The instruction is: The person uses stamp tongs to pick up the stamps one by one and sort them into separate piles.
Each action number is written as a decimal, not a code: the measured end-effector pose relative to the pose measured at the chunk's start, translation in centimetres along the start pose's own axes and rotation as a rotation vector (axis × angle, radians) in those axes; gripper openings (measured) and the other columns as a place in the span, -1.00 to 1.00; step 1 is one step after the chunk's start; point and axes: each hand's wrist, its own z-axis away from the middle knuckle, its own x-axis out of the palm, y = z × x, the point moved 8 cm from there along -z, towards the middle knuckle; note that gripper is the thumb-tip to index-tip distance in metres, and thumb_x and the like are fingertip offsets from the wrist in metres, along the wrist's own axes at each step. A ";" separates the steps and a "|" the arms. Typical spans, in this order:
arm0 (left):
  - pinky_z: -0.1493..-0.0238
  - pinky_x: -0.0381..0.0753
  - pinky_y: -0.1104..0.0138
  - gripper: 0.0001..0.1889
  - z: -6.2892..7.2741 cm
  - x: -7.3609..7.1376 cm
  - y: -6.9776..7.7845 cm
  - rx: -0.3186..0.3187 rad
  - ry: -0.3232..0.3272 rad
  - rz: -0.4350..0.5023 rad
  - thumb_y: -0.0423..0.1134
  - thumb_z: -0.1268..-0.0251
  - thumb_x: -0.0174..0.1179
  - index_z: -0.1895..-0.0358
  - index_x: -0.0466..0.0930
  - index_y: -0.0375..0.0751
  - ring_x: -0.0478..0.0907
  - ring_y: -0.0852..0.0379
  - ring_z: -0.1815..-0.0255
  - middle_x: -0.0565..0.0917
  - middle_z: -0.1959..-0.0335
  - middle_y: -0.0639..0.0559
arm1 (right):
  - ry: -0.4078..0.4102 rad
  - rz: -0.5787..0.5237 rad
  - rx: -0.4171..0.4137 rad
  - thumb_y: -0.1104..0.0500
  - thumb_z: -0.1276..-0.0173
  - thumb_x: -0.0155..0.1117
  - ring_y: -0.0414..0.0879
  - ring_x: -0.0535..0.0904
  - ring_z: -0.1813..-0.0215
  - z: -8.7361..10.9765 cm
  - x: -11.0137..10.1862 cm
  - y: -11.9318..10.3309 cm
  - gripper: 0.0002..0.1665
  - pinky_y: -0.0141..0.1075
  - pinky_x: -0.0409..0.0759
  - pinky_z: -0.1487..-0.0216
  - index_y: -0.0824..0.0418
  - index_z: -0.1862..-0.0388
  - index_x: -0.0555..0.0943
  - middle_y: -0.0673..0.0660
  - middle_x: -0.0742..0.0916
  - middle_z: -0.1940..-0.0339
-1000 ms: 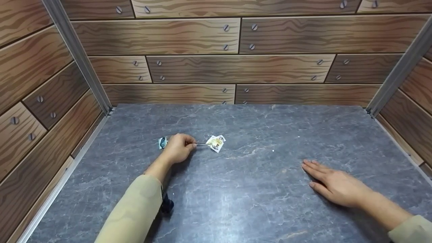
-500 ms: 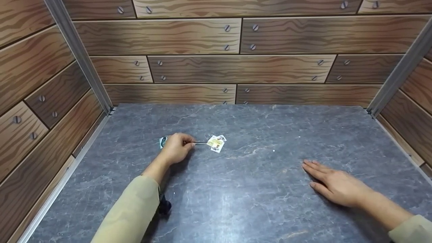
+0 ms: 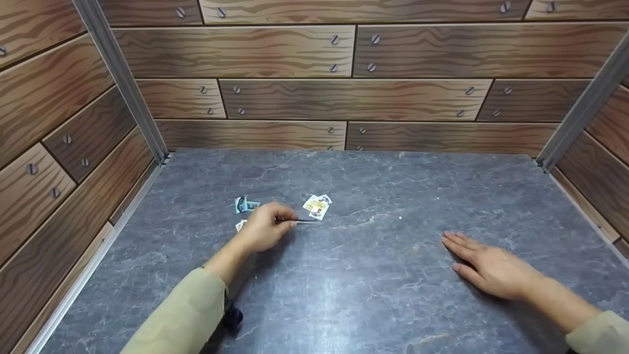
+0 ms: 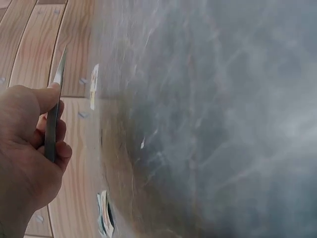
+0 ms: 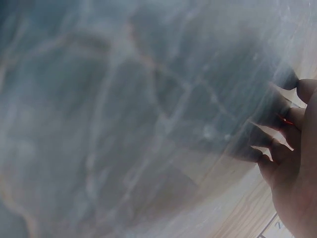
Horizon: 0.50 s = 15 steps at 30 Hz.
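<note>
My left hand [image 3: 265,228] pinches a pair of metal tweezers [image 4: 53,116] between thumb and fingers, and the points extend to the right. Just beyond the tips lie overlapping small white-and-yellow stamp-like papers [image 3: 316,205], apart from the tweezers in the head view. Teal stamp-like papers [image 3: 242,204] lie behind the left hand, one partly hidden by it. A white paper piece [image 3: 240,225] shows at the hand's left edge, mostly covered. My right hand [image 3: 491,270] rests on the tabletop with its fingers straight, holding nothing.
The grey marbled table [image 3: 373,285] is bounded by wood-patterned walls [image 3: 275,51] at the back and sides. Tiny white specks [image 3: 400,217] dot the surface between the hands. A dark wrist device [image 3: 232,317] sits under the left forearm.
My left hand has drawn the tweezers' tips off the yellow papers and come nearer, slightly right. More teal paper and a white piece now show beside it. The right hand stays put.
</note>
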 end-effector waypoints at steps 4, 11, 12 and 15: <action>0.07 0.62 0.21 -0.93 0.9 0.7 0.5 0.017 -0.027 0.030 -0.47 -0.34 0.36 0.19 0.81 -0.34 0.61 0.08 0.18 0.74 0.24 -0.04 | 0.002 0.005 -0.001 -0.05 -0.68 0.16 0.30 0.40 -0.53 0.0 -0.1 0.1 -0.28 0.22 0.41 -0.42 0.28 -0.63 0.36 0.27 0.46 -0.59; 0.05 0.63 0.24 -0.95 2.8 2.5 0.9 0.025 -0.090 0.056 -0.42 -0.34 0.40 0.20 0.82 -0.27 0.62 0.11 0.17 0.74 0.25 0.03 | 0.019 0.013 -0.014 -0.04 -0.66 0.19 0.30 0.42 -0.52 0.0 0.0 -0.1 -0.29 0.21 0.42 -0.42 0.28 -0.62 0.37 0.28 0.47 -0.58; 0.04 0.63 0.24 -0.95 3.0 2.7 1.1 0.033 -0.097 0.056 -0.42 -0.34 0.40 0.21 0.82 -0.27 0.62 0.11 0.16 0.73 0.25 0.03 | 0.023 0.016 -0.017 -0.04 -0.66 0.19 0.29 0.42 -0.52 0.0 0.0 -0.1 -0.29 0.21 0.42 -0.41 0.28 -0.62 0.37 0.28 0.48 -0.57; 0.02 0.63 0.23 -0.96 3.5 3.3 1.4 0.050 -0.111 0.058 -0.41 -0.33 0.41 0.22 0.82 -0.26 0.63 0.09 0.15 0.74 0.25 0.00 | 0.034 0.024 -0.026 -0.03 -0.65 0.21 0.29 0.44 -0.51 0.0 0.0 -0.2 -0.29 0.21 0.43 -0.40 0.29 -0.61 0.39 0.29 0.49 -0.56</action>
